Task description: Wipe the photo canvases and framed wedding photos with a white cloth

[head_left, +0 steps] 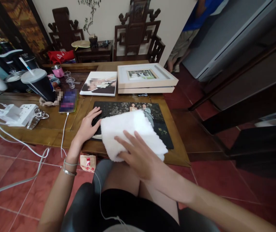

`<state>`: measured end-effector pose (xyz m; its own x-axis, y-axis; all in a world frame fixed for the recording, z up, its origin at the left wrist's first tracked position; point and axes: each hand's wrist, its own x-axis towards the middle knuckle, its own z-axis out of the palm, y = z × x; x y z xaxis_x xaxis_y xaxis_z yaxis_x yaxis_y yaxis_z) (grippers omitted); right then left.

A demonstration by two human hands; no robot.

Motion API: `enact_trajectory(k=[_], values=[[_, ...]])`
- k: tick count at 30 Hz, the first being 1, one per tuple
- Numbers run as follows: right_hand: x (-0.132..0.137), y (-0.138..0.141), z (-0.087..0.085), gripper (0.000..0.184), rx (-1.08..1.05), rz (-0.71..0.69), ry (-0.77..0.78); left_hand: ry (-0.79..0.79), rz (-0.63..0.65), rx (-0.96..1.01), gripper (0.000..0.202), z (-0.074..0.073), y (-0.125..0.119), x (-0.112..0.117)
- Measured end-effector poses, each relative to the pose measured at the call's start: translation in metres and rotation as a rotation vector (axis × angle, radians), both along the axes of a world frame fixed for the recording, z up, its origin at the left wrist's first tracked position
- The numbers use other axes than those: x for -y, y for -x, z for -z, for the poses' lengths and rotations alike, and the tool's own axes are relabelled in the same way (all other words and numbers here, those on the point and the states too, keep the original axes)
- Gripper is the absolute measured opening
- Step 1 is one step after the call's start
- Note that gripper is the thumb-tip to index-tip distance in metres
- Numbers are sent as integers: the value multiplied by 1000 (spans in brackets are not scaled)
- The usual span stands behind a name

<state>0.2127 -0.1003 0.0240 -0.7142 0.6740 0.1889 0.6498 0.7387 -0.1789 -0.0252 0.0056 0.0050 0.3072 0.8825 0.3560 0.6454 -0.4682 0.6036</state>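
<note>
Now the white cloth (125, 125), draped over the near edge of the photo panel (159, 120), is touched from the near side by the right hand (139, 154), fingers spread; the panel is laid lengthwise left to right, its left end covered by the flat, unclenched left hand (87, 126)

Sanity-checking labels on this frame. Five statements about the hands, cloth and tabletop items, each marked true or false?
1. The right hand is on the white cloth. True.
2. The phone has a white cable plugged in. True.
3. The left hand is holding the phone. False: its fingers are on the left edge of the dark photo panel.
4. The cloth covers part of the photo panel. True.
5. The bracelets are on the right wrist. False: the bracelets are on the left wrist.
</note>
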Motion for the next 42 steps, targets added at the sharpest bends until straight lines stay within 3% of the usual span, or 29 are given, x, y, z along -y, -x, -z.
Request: enact_trajectory(k=[4, 11, 15, 19, 23, 27, 30, 36, 42], values=[[-11, 0, -11, 41, 29, -14, 11, 0, 8, 12, 43, 2, 1, -1], [-92, 14, -21, 51, 90, 147, -18, 1, -15, 5, 42, 3, 0, -1], [-118, 26, -23, 52, 129, 195, -62, 12, -31, 26, 45, 1, -1, 0], [-109, 36, -16, 48, 136, 198, -120, 26, -51, 63, 47, 1, -1, 0], [-69, 33, -2, 37, 93, 94, -133, 24, -69, 90, 49, 3, -1, -1], [-28, 8, 10, 37, 11, -13, -86, 25, -59, 69, 47, 1, -1, 0], [-17, -19, 9, 43, -47, -65, -51, 21, -40, 30, 43, 1, -1, 1], [-48, -50, -10, 46, -11, 127, -42, 18, -23, 22, 40, 0, -1, 1], [-90, -14, -29, 50, 117, 362, -27, -76, -39, 111, 41, -2, -3, 3]])
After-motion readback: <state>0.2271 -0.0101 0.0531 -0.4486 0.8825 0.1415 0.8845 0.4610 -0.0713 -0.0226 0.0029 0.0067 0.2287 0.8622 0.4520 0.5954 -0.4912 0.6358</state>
